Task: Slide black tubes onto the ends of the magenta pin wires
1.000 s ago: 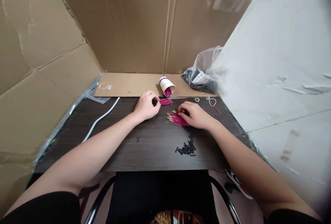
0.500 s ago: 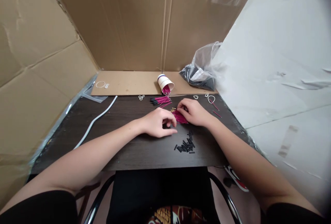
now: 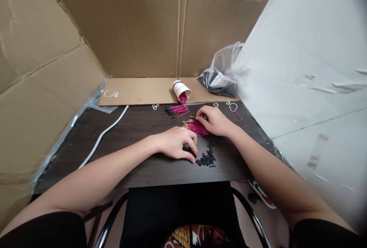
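My left hand [image 3: 179,143] reaches to the left edge of a pile of short black tubes [image 3: 207,159]. Its thumb and index finger come together on a tube there, largely covered by the fingertips. My right hand [image 3: 213,120] is closed in a pinch above a bundle of magenta wires [image 3: 196,126] with gold-coloured ends. From its fingertips a single wire [image 3: 193,117] pokes out to the left, gold tip showing; the rest of it is hidden by the hand. Beyond both hands lies a second group of magenta wires [image 3: 179,109] with black ends.
A tipped paper cup [image 3: 180,87] holding magenta wires lies on a cardboard strip [image 3: 137,89], left of a clear bag [image 3: 219,81] of black pieces. Rubber bands [image 3: 233,107] and stray wires [image 3: 239,123] lie right; a pale tube [image 3: 100,139] lies left. Cardboard walls [image 3: 137,22] surround the table.
My left hand has moved down from the wires to the black tubes, and its fingers have drawn together. The gold-ended wires are more exposed. My right hand stays nearly in place.
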Motion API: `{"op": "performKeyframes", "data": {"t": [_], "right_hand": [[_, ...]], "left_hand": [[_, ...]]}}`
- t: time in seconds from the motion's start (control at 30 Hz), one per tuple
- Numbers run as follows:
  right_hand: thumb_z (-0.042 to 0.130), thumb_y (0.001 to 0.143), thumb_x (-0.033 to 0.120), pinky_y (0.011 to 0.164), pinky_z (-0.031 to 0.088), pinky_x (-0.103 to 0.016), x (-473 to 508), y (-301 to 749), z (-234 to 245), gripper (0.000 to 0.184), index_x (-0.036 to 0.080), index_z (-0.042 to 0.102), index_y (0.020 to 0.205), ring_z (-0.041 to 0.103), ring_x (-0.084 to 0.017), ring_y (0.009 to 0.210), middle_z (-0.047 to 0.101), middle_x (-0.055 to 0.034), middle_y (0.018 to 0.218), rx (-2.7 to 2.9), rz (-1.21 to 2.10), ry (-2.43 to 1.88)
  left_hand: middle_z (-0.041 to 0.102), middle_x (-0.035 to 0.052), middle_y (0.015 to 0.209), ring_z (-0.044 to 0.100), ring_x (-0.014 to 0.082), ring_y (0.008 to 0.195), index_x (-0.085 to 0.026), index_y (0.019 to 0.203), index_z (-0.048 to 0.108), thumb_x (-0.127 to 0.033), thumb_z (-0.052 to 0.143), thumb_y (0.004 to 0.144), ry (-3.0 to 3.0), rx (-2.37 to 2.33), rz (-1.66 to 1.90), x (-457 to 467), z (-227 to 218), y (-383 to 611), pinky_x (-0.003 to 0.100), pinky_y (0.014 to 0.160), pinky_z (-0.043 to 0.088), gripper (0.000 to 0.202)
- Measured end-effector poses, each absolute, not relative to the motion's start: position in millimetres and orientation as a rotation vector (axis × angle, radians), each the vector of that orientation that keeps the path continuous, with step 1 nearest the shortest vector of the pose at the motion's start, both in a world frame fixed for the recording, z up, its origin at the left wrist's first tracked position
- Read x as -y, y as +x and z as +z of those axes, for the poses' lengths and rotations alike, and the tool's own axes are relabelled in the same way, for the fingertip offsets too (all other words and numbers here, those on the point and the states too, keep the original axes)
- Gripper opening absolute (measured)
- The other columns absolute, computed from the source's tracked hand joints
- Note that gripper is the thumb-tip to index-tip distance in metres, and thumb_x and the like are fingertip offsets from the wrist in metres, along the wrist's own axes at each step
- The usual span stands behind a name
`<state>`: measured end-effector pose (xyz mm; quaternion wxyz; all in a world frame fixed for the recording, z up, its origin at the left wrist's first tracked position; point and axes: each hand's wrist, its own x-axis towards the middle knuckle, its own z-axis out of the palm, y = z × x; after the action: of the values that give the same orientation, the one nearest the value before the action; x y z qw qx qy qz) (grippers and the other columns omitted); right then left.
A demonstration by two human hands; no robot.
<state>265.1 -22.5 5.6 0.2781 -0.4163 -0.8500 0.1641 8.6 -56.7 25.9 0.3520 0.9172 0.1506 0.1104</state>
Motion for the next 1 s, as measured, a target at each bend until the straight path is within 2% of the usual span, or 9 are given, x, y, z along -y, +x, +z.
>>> {"op": "performKeyframes", "data": {"t": [0.17,0.3,0.47,0.63,0.77,1.0], "right_hand": [[0.065,0.103,0.015,0.077,0.047,-0.035,22.9,265.0,4.7,0.009,0.018,0.069,0.095,0.061,-0.019,0.078,0.072,-0.0058,0.092,2.287,0.459,-1.132],[0.064,0.103,0.015,0.079,0.047,-0.035,21.8,265.5,4.3,0.009,0.019,0.067,0.095,0.062,-0.02,0.08,0.072,-0.006,0.093,2.291,0.464,-1.119],[0.064,0.102,0.012,0.078,0.046,-0.034,21.3,266.0,4.7,0.01,0.019,0.065,0.095,0.062,-0.02,0.08,0.071,-0.0058,0.093,2.289,0.474,-1.116],[0.064,0.103,0.014,0.077,0.046,-0.034,23.4,264.1,5.8,0.01,0.02,0.064,0.095,0.062,-0.02,0.081,0.071,-0.0056,0.093,2.284,0.485,-1.137],[0.061,0.107,0.021,0.075,0.045,-0.034,26.1,262.0,7.6,0.009,0.021,0.062,0.098,0.06,-0.02,0.077,0.07,-0.0047,0.091,2.262,0.523,-1.159],[0.057,0.109,0.026,0.074,0.044,-0.035,29.5,260.5,11.1,0.009,0.022,0.06,0.102,0.059,-0.02,0.073,0.07,-0.0039,0.088,2.235,0.529,-1.169]], "left_hand": [[0.079,0.0025,0.098,0.07,0.0151,0.079,-0.026,0.104,0.092,-0.026,0.087,0.09,2.414,-0.357,0.335,57.8,25.2,7.7,0.028,0.075,0.051,0.015],[0.08,0.0008,0.092,0.068,0.0136,0.074,-0.025,0.098,0.092,-0.018,0.082,0.088,2.4,-0.366,0.36,56.8,21.8,8.1,0.027,0.072,0.05,0.015],[0.08,0.0017,0.092,0.069,0.0141,0.075,-0.023,0.096,0.091,-0.02,0.084,0.087,2.389,-0.391,0.358,56.9,22.9,8.4,0.027,0.071,0.05,0.011],[0.081,0.0026,0.099,0.07,0.0152,0.08,-0.027,0.104,0.092,-0.037,0.09,0.092,2.403,-0.426,0.357,58.1,23.1,9.2,0.028,0.073,0.049,0.016],[0.08,0.0013,0.099,0.073,0.0154,0.086,-0.03,0.1,0.092,-0.027,0.082,0.099,2.394,-0.385,0.34,58.5,22.4,10.0,0.027,0.078,0.05,0.01],[0.079,0.0045,0.101,0.074,0.0191,0.094,-0.022,0.097,0.084,-0.022,0.075,0.101,2.397,-0.403,0.291,62.4,26.5,10.7,0.03,0.084,0.053,0.01]]}}
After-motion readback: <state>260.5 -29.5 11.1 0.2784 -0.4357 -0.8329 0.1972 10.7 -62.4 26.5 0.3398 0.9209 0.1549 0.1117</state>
